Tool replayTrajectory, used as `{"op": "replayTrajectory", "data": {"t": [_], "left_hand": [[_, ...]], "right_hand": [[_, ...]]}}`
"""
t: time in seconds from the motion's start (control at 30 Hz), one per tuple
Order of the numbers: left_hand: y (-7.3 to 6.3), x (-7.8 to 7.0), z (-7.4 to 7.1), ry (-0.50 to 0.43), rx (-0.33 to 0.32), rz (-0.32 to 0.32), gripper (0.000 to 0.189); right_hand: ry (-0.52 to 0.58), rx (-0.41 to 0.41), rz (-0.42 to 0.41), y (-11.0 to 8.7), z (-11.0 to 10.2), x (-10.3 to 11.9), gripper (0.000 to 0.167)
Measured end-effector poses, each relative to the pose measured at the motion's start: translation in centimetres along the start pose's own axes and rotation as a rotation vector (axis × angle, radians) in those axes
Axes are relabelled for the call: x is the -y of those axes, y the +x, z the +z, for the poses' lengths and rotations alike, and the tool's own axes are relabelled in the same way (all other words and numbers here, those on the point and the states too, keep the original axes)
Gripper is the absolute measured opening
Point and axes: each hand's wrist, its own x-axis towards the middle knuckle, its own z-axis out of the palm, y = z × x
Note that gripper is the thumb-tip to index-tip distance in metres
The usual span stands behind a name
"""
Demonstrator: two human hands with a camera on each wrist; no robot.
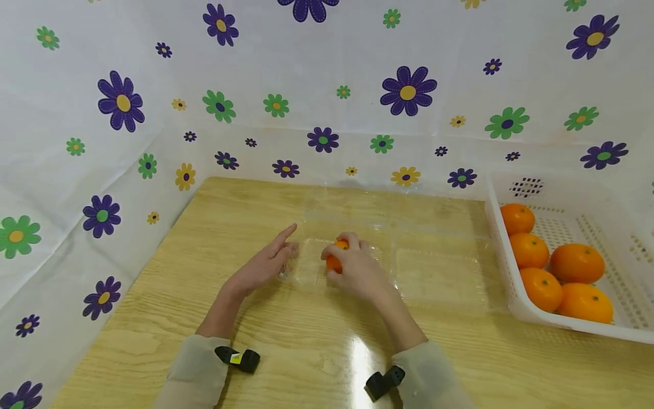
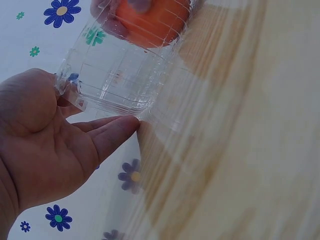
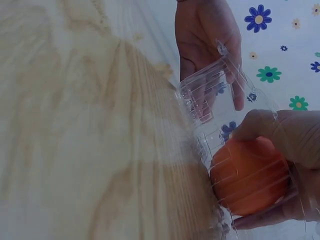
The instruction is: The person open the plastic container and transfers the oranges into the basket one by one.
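Observation:
My right hand (image 1: 357, 270) grips an orange (image 1: 334, 263) with its fingers and thumb curled round it. In the right wrist view the orange (image 3: 250, 175) sits low inside a clear plastic container (image 3: 210, 85), seen through its ribbed wall. My left hand (image 1: 263, 264) is at the left end of that container, its index finger extended. In the left wrist view the straight fingers (image 2: 117, 134) of this hand touch the container's lower corner, and part of the thumb is hidden.
At the right stands a white perforated basket (image 1: 503, 272) with several oranges (image 1: 577, 263) in it. Another clear container compartment (image 1: 439, 275) lies right of my right hand, with clear lids (image 1: 352, 204) behind. A flowered cloth (image 1: 357, 113) hangs behind the wooden table (image 1: 301, 352).

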Motion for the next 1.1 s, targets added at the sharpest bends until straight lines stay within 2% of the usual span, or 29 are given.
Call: {"op": "replayTrajectory", "data": {"t": [0.2, 0.47, 0.67, 0.8, 0.97, 1.1], "left_hand": [[0.0, 0.2, 0.2, -0.021, 0.026, -0.008, 0.056], [0.1, 0.3, 0.1, -0.027, 0.027, -0.006, 0.056], [0.1, 0.4, 0.0, -0.036, 0.02, -0.007, 0.056], [0.2, 0.4, -0.1, -0.029, 0.012, -0.006, 0.056], [0.2, 0.4, -0.1, -0.029, 0.007, 0.001, 0.056], [0.2, 0.4, 0.1, -0.021, 0.009, 0.004, 0.055]], "right_hand": [[-0.095, -0.008, 0.03, 0.7, 0.5, 0.2, 0.022], [-0.231, -0.135, 0.071, 1.7, 1.7, 0.5, 0.022], [-0.27, -0.166, 0.094, 2.2, 2.0, 1.0, 0.014], [-0.251, -0.158, 0.14, 2.2, 1.8, 1.2, 0.02], [-0.257, -0.122, 0.205, 2.2, 1.6, 1.3, 0.036], [-0.305, -0.098, 0.202, 2.1, 1.6, 1.1, 0.031]]}}
